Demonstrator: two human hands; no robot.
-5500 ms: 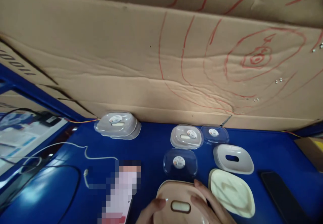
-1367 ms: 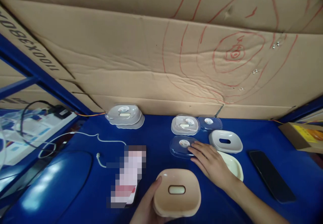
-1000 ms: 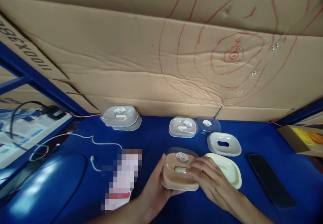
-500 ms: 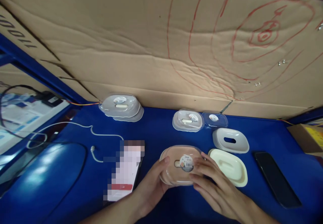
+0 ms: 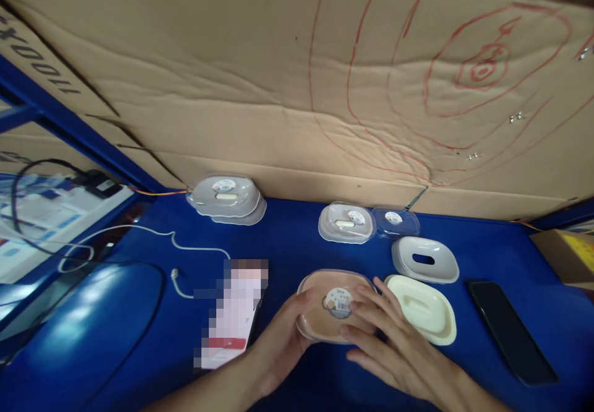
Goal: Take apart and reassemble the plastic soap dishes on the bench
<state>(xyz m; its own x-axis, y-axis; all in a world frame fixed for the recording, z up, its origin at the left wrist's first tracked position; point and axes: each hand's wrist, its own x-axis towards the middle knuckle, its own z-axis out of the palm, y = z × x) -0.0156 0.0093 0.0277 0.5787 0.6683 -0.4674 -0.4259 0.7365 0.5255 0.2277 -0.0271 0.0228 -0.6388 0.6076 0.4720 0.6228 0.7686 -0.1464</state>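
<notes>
A tan-pink soap dish (image 5: 312, 322) with an oblong slot is at the near middle, above the blue table. Over it lies a clear plastic lid (image 5: 325, 280) with a round printed label. My left hand (image 5: 285, 331) grips the dish from the left, thumb on the lid's upper side and the other fingers underneath, partly hidden. Fingers spread, my right hand (image 5: 394, 341) rests fingertips on the right part of the lid. Just right of it are a cream slotless inner tray (image 5: 424, 313) and a white dish with an oblong hole (image 5: 429, 260).
Lidded grey-white dishes (image 5: 225, 198) are stacked at the back left. Another lidded dish (image 5: 346, 223) and a loose clear lid (image 5: 396, 221) stand at the back. A phone with a blurred screen (image 5: 229, 313), a white cable (image 5: 185, 246), and a dark flat object (image 5: 510, 331) flank my hands.
My right hand took the clear lid from the table and set it over the tan-pink dish, which my left hand brought up. Lately the lid shifted into line and my right fingers spread.
</notes>
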